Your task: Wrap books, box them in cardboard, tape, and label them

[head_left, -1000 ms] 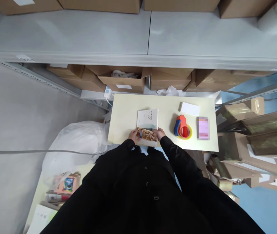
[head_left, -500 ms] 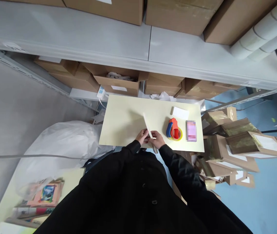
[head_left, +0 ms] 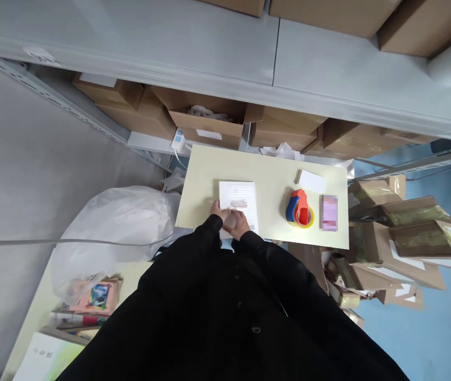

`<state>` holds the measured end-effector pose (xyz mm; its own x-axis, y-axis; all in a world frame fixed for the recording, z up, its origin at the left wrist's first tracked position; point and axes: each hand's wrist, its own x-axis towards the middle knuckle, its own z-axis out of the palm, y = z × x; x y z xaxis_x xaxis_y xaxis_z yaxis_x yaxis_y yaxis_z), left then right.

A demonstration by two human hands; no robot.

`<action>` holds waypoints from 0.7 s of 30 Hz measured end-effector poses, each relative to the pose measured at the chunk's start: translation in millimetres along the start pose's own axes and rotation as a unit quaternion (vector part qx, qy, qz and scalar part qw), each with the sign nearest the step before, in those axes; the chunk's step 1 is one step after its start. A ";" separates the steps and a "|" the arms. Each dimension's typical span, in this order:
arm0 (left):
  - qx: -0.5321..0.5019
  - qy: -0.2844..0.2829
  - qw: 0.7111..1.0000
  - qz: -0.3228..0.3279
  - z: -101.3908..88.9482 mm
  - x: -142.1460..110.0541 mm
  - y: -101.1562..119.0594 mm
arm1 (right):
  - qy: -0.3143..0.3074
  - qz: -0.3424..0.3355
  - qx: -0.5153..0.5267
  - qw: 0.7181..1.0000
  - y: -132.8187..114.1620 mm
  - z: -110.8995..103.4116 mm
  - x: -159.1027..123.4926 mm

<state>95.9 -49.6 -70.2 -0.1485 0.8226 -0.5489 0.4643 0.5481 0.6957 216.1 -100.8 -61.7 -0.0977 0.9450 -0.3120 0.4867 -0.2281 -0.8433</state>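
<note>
A white book (head_left: pixel 247 193) with faint print and a pinkish mark on its face lies flat, or nearly so, over the front part of the small table. My left hand (head_left: pixel 219 211) is closed on its left edge, thumb toward the top face. Across the lower part of the book lies my right hand (head_left: pixel 239 225), its fingers curled against it. Between the hands shows a small pale patch, perhaps a lifted page corner; I cannot tell. To the right stands a red and blue tape dispenser (head_left: pixel 298 209) with a yellowish roll.
A white box (head_left: pixel 312 181) and a blurred pink pack (head_left: pixel 329 213) lie at the table's (head_left: pixel 276 185) right end. Behind runs a grey shelf (head_left: pixel 169 69) with cardboard boxes. Taped cartons (head_left: pixel 379 248) pile up at right; a white plastic bag (head_left: pixel 122 217) bulges at left.
The book was held on edge, thin side toward me; now its printed face is turned up, further left on the table. My hands shifted left with it. The view has swung slightly.
</note>
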 end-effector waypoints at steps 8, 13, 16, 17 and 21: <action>0.132 0.059 0.989 -0.034 12.7 -8.5 -5.1 | 0.124 0.153 -0.035 0.980 53.6 -37.8 -8.6; 0.232 -0.011 0.971 -0.051 15.9 -31.6 -13.0 | 0.097 0.245 0.023 0.964 56.1 -34.5 3.9; 0.252 -0.033 0.965 -0.061 16.8 -37.6 -14.7 | 0.087 0.287 0.105 0.948 58.7 -39.1 17.0; 0.255 -0.032 0.964 -0.061 16.8 -37.3 -14.6 | 0.078 0.290 0.127 0.945 60.5 -42.4 20.2; 0.249 -0.016 0.967 -0.052 16.6 -31.7 -15.6 | 0.033 0.274 0.199 0.940 66.7 -57.2 20.5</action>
<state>107.9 -86.7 -71.4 -0.1945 0.7571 -0.6237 0.8124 0.4806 0.3301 296.2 -83.3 -99.3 0.1338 0.6701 -0.7302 0.0829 -0.7418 -0.6655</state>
